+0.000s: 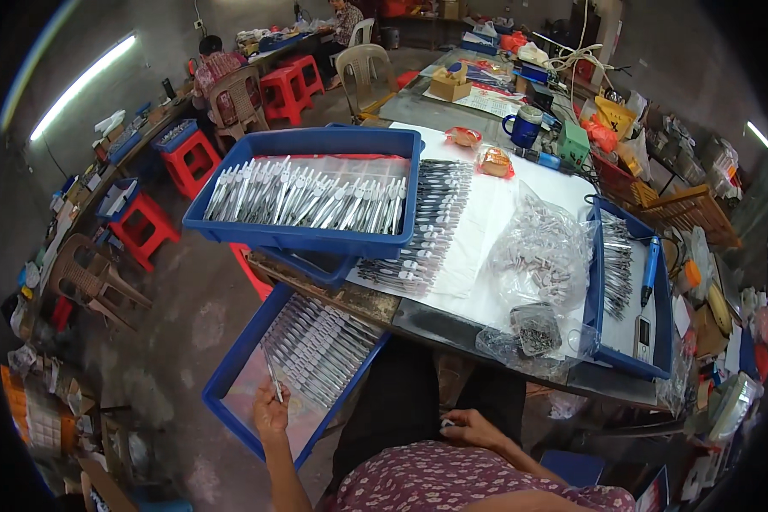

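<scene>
My left hand (270,413) reaches down to my left into a low blue tray (230,375) and pinches a thin silver metal piece (273,382) at the end of a row of similar pieces (320,350). My right hand (472,428) rests on my lap by my dark trousers, fingers curled on something small and pale that I cannot make out. On the table ahead, a second blue tray (316,237) full of silver pieces is stacked over another.
Rows of metal pieces (431,226) lie on white paper on the table, beside clear bags of small parts (539,256) and a third blue tray (631,290) with a blue tool. Red stools, plastic chairs and seated people stand at the back left. Clutter lines the right.
</scene>
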The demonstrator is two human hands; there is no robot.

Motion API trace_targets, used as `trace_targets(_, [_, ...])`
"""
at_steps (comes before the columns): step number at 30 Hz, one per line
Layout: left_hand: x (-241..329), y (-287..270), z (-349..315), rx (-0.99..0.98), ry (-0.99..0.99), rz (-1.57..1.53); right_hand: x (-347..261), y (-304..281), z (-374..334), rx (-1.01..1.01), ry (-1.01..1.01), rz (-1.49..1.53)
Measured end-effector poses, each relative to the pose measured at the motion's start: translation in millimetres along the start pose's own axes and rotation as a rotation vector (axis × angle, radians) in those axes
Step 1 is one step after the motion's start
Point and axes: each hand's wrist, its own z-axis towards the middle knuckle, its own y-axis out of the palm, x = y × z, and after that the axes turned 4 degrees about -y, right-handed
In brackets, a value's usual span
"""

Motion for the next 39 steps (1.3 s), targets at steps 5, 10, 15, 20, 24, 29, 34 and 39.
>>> trace_targets(5, [1.9,30.8,-21.4,-0.216,0.162,0.110,-111.1,-7.7,-10.5,-0.096,-0.222,-0.160])
trace_targets(10, [-9.0,116.5,-53.2,-0.193,0.268,0.270,-161.9,26.1,22.6,-0.200,-0.614,-0.298])
trace_targets(15, [3.5,193.9,-89.0,-0.300,0.416,0.325,-178.4,62.7,28.1,-0.393,-0.793,-0.478])
trace_targets(20, [13.4,227.2,-125.6,-0.302,0.665,0.351,-131.8,48.9,44.3,-0.068,-0.723,-0.538])
trace_targets(24, [14.1,248.4,-148.8,-0.442,0.960,0.342,-158.3,44.7,16.5,-0.273,-0.518,-0.178])
trace_targets(29, [1.8,240.9,-129.5,-0.429,0.568,0.374,-184.1,31.0,-8.2,-0.390,-0.752,-0.057])
trace_targets(34, [-10.8,244.1,-127.7,-0.421,0.488,0.419,-170.8,31.1,-1.8,-0.307,-0.579,-0.014])
trace_targets(39, [-14.1,245.5,-127.3,-0.433,0.470,0.474,-167.8,36.2,5.8,-0.306,-0.625,-0.107])
